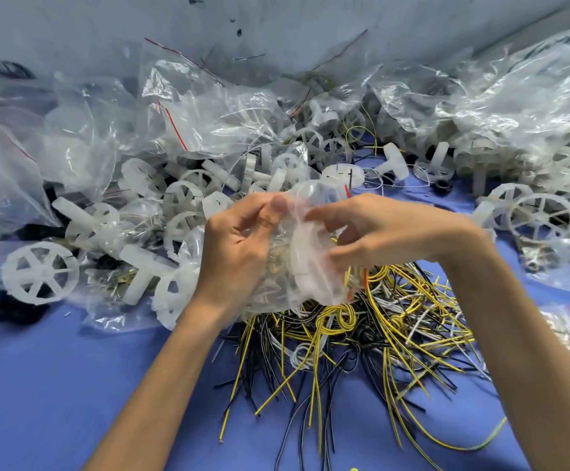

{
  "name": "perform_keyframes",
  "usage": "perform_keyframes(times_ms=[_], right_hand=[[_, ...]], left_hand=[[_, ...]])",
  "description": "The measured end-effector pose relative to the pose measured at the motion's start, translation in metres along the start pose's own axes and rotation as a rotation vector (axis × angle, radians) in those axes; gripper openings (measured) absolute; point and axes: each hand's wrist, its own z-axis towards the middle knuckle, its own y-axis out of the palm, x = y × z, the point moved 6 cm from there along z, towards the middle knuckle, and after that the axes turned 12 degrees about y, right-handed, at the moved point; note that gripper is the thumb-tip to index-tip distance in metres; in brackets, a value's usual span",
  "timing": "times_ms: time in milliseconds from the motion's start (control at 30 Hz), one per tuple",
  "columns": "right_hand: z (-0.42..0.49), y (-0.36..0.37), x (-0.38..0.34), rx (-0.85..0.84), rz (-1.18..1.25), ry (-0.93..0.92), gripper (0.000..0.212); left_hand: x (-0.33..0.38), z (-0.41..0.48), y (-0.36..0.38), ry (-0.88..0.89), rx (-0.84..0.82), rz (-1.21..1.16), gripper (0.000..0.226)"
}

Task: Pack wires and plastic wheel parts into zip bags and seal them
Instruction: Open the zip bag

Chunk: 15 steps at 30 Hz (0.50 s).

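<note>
With left hand [239,239], fingers curled round the clear zip bag [305,263] at centre frame, support the bag body from 9 o'clock. With right hand [382,229], pinching the bag film from 3 o'clock, locate the red-lined mouth and align both zip tracks. Check that no wire end or wheel rim crosses the tracks; tuck strays inside first. Press along the seal end to end, expelling air. Take further stock from the wire pile [361,338] at 6 o'clock and the plastic wheel parts [39,271] at 9 to 11 o'clock.
</note>
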Motion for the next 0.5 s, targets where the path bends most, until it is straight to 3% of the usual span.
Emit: perform_keyframes(times_ms=[167, 300, 367, 500], right_hand=[[0.003, 0.007, -0.035, 0.27, -0.058, -0.255, 0.038], [0.015, 0.026, -0.047, 0.241, 0.06, -0.341, 0.042], [0.023, 0.035, -0.044, 0.229, 0.077, -0.294, 0.042], [0.03, 0.035, -0.03, 0.242, 0.023, -0.112, 0.02]], left_hand=[[0.012, 0.001, 0.01, 0.127, -0.057, 0.013, 0.014], [0.013, 0.001, 0.001, 0.159, 0.041, 0.072, 0.014], [0.015, 0.0, 0.003, 0.187, 0.032, 0.118, 0.016], [0.026, -0.004, 0.017, 0.314, -0.045, 0.236, 0.024]])
